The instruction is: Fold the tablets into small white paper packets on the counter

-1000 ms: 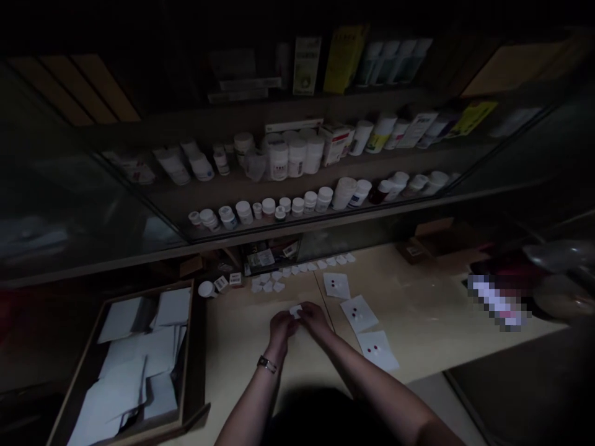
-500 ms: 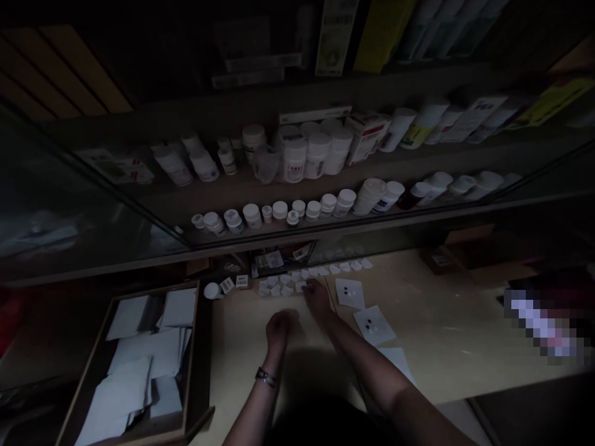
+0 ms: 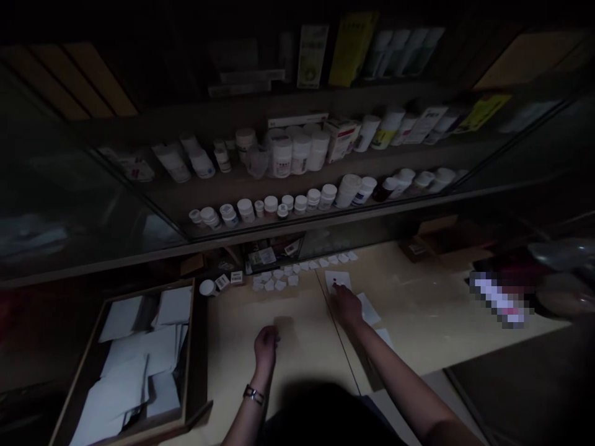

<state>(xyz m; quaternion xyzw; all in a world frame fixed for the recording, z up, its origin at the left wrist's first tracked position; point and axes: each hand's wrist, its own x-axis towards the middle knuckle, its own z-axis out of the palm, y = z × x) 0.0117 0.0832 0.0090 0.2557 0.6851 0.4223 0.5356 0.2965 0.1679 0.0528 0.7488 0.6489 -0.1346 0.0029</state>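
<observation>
My right hand (image 3: 348, 306) rests at the near edge of a white paper sheet with small red pills (image 3: 336, 280), its fingers touching the paper. Two more white sheets (image 3: 369, 309) lie partly hidden behind my right hand and forearm. My left hand (image 3: 266, 345) hangs curled just over the bare tabletop, with a wristwatch (image 3: 253, 394) on its wrist. Nothing shows in it, though its curled fingers hide the palm. Small folded white paper packets (image 3: 279, 277) form a row along the back of the table, beyond both hands.
A wooden tray of white paper envelopes (image 3: 190, 347) sits left of the table. Medicine bottles fill glass-fronted shelves (image 3: 279, 204) ahead. A white-capped bottle (image 3: 207, 287), small boxes (image 3: 237, 277) and a cardboard box (image 3: 418, 248) stand at the back. A blurred patch (image 3: 497, 298) covers something on the right.
My hands held a small white packet together a second ago and have now parted. My right hand moved forward and right onto the sheets. My left hand drew back toward me.
</observation>
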